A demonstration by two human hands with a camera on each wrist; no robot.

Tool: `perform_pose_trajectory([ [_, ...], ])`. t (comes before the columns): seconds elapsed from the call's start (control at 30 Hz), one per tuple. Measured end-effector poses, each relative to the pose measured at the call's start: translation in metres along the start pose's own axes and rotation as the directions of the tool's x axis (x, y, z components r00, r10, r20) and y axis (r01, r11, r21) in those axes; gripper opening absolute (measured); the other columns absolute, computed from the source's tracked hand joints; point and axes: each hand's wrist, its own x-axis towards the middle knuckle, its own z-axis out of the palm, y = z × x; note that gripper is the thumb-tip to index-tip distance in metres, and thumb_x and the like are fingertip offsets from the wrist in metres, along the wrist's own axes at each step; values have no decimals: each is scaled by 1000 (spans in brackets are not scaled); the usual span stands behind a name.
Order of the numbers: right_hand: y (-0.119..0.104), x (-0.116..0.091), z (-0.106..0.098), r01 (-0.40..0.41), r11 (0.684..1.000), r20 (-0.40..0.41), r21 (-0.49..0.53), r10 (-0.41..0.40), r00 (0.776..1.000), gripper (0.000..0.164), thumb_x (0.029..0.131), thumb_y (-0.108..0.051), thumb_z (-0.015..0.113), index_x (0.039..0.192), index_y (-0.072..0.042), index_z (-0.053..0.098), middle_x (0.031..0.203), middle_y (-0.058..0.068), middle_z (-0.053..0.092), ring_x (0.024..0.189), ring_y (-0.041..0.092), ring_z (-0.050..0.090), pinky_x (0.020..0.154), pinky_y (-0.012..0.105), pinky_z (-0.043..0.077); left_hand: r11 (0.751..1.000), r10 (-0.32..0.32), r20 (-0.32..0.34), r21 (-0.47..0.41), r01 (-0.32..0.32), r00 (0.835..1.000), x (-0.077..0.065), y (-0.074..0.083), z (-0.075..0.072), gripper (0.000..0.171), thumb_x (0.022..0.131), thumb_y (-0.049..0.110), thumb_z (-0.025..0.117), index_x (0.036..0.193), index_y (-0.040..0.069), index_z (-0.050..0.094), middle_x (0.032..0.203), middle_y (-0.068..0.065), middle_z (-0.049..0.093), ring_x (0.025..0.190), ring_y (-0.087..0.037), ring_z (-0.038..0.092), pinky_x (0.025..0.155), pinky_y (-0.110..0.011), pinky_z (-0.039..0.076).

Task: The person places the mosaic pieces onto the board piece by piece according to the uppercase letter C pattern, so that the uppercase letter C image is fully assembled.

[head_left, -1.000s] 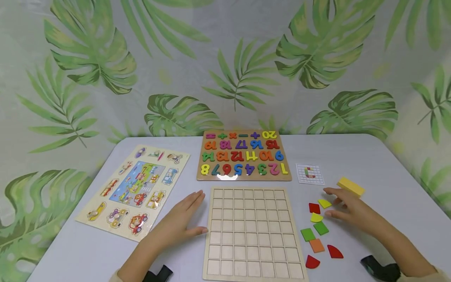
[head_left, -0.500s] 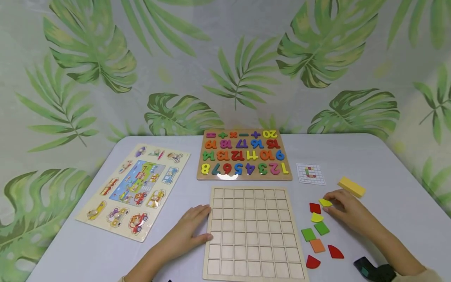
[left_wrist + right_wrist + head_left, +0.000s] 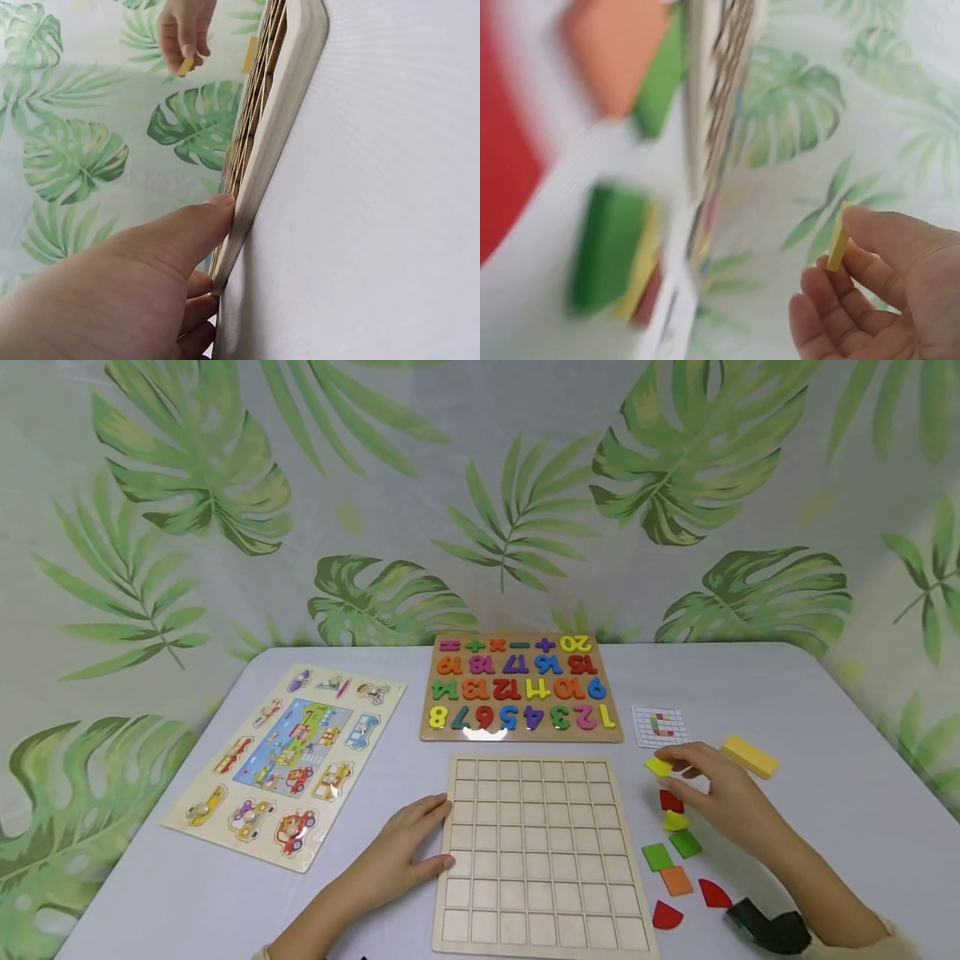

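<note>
One yellow piece [image 3: 657, 767] in right grip [image 3: 712, 783]

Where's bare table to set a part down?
Table right of the yellow block, to the edge. Also between picture puzzle and grid board, beyond the left hand. Crowded: right of the grid board, with coloured pieces and the right hand.

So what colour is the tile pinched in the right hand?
Yellow; the tile in the right hand shows best in the right wrist view.
</note>
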Motion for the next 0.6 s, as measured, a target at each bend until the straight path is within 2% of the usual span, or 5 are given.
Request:
perform_pose_trajectory([
  [0.13,-29,17,11,132,990,-31,52,-130,991,35,79,-6,68,112,-8,59,107,1,57,88,18,53,68,32,50,1000,2,4,-4,-2,1000,0,0,0,67,82,42,61,136,7,39,142,-5,31,129,-24,25,103,-44,23],
  [0.27,-53,36,27,228,962,-18,152,-228,973,34,81,-8,67,114,-10,60,110,-1,57,92,16,54,74,33,50,1000,4,4,-9,-4,1000,0,-1,1,67,83,43,60,136,8,39,142,-4,31,129,-24,25,103,-44,23],
  [0.43,-73,58,51,246,932,70,265,-273,959,32,82,-10,65,114,-10,61,111,-1,57,96,17,55,79,34,49,1000,11,-2,-14,-11,1000,0,-2,1,67,83,43,60,136,8,39,142,-4,31,129,-23,25,103,-44,24],
  [0.6,-75,70,77,219,923,187,315,-287,940,28,84,-8,64,111,-4,61,110,1,57,93,17,53,78,31,49,1000,12,-2,-12,-12,1000,0,-1,0,67,82,44,60,136,8,40,141,-4,32,129,-23,25,103,-43,24],
])
